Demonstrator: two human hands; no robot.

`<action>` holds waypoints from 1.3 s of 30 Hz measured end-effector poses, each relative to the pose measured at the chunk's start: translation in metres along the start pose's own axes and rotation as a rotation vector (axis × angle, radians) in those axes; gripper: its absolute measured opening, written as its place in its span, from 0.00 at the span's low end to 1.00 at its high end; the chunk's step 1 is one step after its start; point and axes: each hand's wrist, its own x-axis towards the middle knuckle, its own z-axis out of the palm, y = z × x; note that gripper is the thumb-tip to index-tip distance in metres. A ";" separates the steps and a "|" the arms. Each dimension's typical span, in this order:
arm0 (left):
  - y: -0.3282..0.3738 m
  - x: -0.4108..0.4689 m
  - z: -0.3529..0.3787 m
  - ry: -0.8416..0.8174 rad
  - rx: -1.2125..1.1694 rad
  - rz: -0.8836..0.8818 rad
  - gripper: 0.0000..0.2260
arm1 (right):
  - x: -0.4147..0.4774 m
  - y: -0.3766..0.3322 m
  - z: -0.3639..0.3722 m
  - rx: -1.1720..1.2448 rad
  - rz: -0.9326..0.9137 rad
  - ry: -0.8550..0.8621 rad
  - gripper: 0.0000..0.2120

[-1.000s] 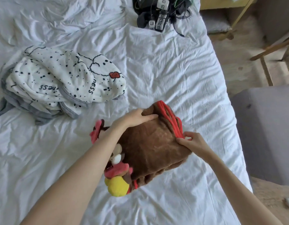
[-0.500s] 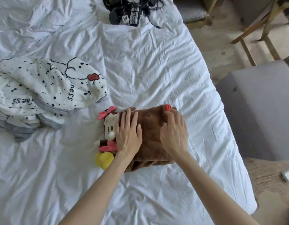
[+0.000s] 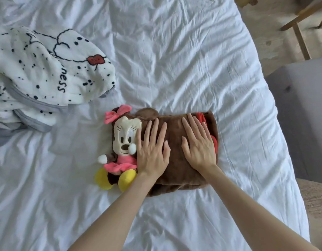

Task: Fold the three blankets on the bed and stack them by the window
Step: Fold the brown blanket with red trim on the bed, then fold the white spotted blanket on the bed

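Nearest the camera, both hands are lying flat on the folded brown blanket [image 3: 177, 176], which is sitting on the bed [image 3: 183, 60] near its right edge: the left hand [image 3: 153, 153] is pressing beside the plush mouse doll [image 3: 124, 140] at the bundle's left end, and the right hand [image 3: 198, 147] is covering the side where red lining is showing. The fingers [image 3: 154, 131] are straight and spread, gripping nothing. The bundle is looking soft, thick, light and springy, so it is probably wanting a scoop from underneath at both ends. Further off to the left, the white spotted blanket [image 3: 48, 75] is lying crumpled and apparently unfolded
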 end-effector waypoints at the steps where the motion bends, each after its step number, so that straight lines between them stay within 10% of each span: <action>1: 0.002 0.002 -0.007 -0.016 -0.006 -0.007 0.24 | 0.001 -0.001 -0.004 0.005 -0.001 -0.009 0.26; 7: -0.014 0.029 -0.065 -0.207 -0.193 0.017 0.20 | 0.010 -0.021 -0.037 -0.031 0.089 -0.017 0.24; 13: -0.080 0.061 -0.124 -0.041 -0.352 0.039 0.10 | 0.052 -0.081 -0.059 -0.003 0.058 0.034 0.19; 22: -0.251 0.076 -0.129 -0.114 -0.026 -0.207 0.25 | 0.150 -0.176 -0.022 0.039 -0.246 -0.211 0.21; 34: -0.331 0.082 -0.104 -0.114 0.167 0.001 0.28 | 0.238 -0.238 0.055 -0.247 -0.324 -0.106 0.15; 39: -0.329 0.091 -0.108 -0.077 0.119 -0.030 0.30 | 0.250 -0.249 0.034 0.313 -0.073 -0.102 0.08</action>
